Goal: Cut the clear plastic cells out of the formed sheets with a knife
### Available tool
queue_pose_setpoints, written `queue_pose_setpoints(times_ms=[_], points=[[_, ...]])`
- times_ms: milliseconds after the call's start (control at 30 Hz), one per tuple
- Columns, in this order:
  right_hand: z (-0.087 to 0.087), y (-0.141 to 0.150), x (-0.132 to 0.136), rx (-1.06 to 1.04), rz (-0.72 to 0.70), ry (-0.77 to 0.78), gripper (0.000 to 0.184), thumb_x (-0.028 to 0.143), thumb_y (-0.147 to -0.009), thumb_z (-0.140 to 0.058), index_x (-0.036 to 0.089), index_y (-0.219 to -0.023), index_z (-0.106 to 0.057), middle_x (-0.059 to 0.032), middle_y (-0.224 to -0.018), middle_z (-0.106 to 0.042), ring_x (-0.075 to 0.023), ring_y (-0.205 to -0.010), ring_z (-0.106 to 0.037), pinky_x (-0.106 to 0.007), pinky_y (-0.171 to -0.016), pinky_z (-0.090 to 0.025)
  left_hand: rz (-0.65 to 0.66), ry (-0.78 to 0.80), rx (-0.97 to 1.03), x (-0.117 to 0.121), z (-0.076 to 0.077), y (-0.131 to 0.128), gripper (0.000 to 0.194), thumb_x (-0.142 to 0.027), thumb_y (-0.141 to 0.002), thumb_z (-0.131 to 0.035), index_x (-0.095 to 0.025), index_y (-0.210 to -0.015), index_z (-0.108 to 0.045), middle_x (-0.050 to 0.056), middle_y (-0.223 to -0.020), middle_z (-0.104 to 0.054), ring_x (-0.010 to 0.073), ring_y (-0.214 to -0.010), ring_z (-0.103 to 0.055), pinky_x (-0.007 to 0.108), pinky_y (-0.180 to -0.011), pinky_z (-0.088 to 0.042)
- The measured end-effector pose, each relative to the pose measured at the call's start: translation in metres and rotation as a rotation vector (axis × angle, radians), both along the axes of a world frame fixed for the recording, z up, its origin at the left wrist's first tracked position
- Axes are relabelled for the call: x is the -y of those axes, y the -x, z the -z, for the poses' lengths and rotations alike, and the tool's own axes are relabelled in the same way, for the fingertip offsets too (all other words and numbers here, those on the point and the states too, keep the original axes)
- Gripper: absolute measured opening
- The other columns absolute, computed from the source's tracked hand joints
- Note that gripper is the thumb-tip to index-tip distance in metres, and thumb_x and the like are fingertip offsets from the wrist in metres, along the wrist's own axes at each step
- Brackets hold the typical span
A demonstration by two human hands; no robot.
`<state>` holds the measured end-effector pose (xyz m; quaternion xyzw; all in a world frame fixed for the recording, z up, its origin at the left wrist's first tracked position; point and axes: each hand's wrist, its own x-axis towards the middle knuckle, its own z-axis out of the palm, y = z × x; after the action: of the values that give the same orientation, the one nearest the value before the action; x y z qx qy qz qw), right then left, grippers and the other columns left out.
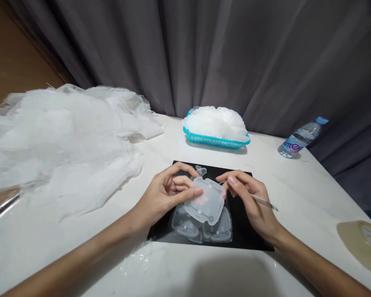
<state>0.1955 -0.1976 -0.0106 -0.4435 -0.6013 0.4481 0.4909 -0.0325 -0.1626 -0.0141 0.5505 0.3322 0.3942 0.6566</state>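
A translucent, rounded plastic piece (210, 202) with slots and holes is pinched between the thumb and fingers of my left hand (170, 185). My right hand (250, 194) is closed round a thin silver pen-like tool (264, 201); its front end is mostly hidden by the fingers, close to the piece's right edge. Beneath both hands lies a black mat (247, 235). On it, two similar translucent shapes (185, 225) show below the held piece, which partly covers them. A curled clear scrap (200, 170) is seen just beyond the left fingertips.
A large heap of thin white sheets (64, 136) covers the left of the white table (160, 272). Behind the mat stands a turquoise basket (216, 141) piled with white pieces (216, 121). A water bottle (303, 138) and a tape roll (358, 243) are on the right.
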Motion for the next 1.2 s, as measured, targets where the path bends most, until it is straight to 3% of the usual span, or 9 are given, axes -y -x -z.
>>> queue_pose_setpoints(times_ms=[100,233,400,533,767,900,1033,1200], points=[[-0.001,-0.003,-0.001,-0.003,-0.017,-0.01,0.024,0.036,-0.108,-0.054,0.022,-0.107,-0.073,0.0008,-0.076,-0.07,-0.0136,-0.074,-0.064,-0.026,-0.074,-0.05,-0.015,-0.004,-0.003,-0.001,0.0,0.0,0.034,-0.022,-0.088,-0.085,-0.017,-0.114,-0.064,-0.002,-0.071,-0.075,0.0094,-0.063,-0.071,0.013,-0.059,-0.055],[0.001,-0.006,0.0,0.114,-0.035,-0.072,0.019,0.032,-0.096,-0.074,0.025,-0.114,-0.072,-0.0001,-0.092,-0.071,-0.0145,-0.08,-0.06,-0.027,-0.074,-0.047,-0.035,-0.022,0.002,-0.003,0.001,0.001,0.034,-0.021,-0.087,-0.085,-0.016,-0.115,-0.067,-0.002,-0.074,-0.073,0.0077,-0.066,-0.071,0.01,-0.061,-0.053],[0.004,-0.005,0.0,0.192,-0.058,-0.147,0.027,0.028,-0.096,-0.074,0.029,-0.122,-0.068,-0.0007,-0.1,-0.071,-0.0158,-0.087,-0.061,-0.03,-0.079,-0.046,0.073,-0.006,-0.018,0.002,0.001,-0.002,0.038,-0.027,-0.087,-0.085,-0.02,-0.119,-0.066,-0.003,-0.084,-0.069,0.0112,-0.065,-0.072,0.019,-0.061,-0.06],[0.002,-0.005,0.0,0.214,-0.071,-0.14,0.029,0.029,-0.097,-0.073,0.028,-0.125,-0.065,-0.0023,-0.106,-0.07,-0.0169,-0.088,-0.059,-0.032,-0.082,-0.047,0.105,0.025,-0.06,0.008,0.002,-0.006,0.021,-0.033,-0.092,-0.08,-0.018,-0.103,-0.069,-0.003,-0.084,-0.067,0.0091,-0.066,-0.068,0.017,-0.062,-0.057],[-0.004,-0.011,-0.006,0.263,-0.174,-0.052,0.033,0.027,-0.093,-0.075,0.027,-0.124,-0.062,0.0008,-0.093,-0.072,-0.0155,-0.077,-0.055,-0.031,-0.073,-0.043,0.075,0.039,-0.048,0.002,0.004,0.0,0.026,-0.035,-0.094,-0.077,-0.02,-0.093,-0.056,-0.003,-0.08,-0.067,0.0122,-0.068,-0.068,0.019,-0.059,-0.052],[-0.002,-0.01,-0.006,0.202,-0.174,-0.081,0.032,0.029,-0.096,-0.074,0.027,-0.124,-0.062,-0.0001,-0.098,-0.072,-0.0161,-0.085,-0.062,-0.032,-0.078,-0.045,0.127,-0.004,-0.087,0.005,0.001,-0.003,0.021,-0.036,-0.096,-0.074,-0.019,-0.102,-0.063,-0.001,-0.092,-0.066,0.0123,-0.076,-0.066,0.02,-0.065,-0.05],[-0.005,-0.01,-0.006,0.218,-0.166,-0.097,0.034,0.03,-0.094,-0.076,0.027,-0.125,-0.062,-0.0012,-0.099,-0.072,-0.0169,-0.085,-0.06,-0.033,-0.079,-0.046,0.15,-0.013,-0.156,0.01,0.0,-0.006,0.022,-0.038,-0.099,-0.071,-0.017,-0.102,-0.07,0.001,-0.088,-0.066,0.0127,-0.076,-0.062,0.021,-0.067,-0.048],[-0.013,-0.015,-0.006,0.266,-0.183,-0.073,0.037,0.028,-0.094,-0.077,0.026,-0.127,-0.061,-0.0014,-0.098,-0.074,-0.0165,-0.081,-0.058,-0.032,-0.075,-0.045,0.143,-0.042,-0.11,0.009,0.001,-0.003,0.018,-0.036,-0.099,-0.07,-0.018,-0.097,-0.066,-0.001,-0.083,-0.063,0.0112,-0.073,-0.059,0.02,-0.064,-0.046]])
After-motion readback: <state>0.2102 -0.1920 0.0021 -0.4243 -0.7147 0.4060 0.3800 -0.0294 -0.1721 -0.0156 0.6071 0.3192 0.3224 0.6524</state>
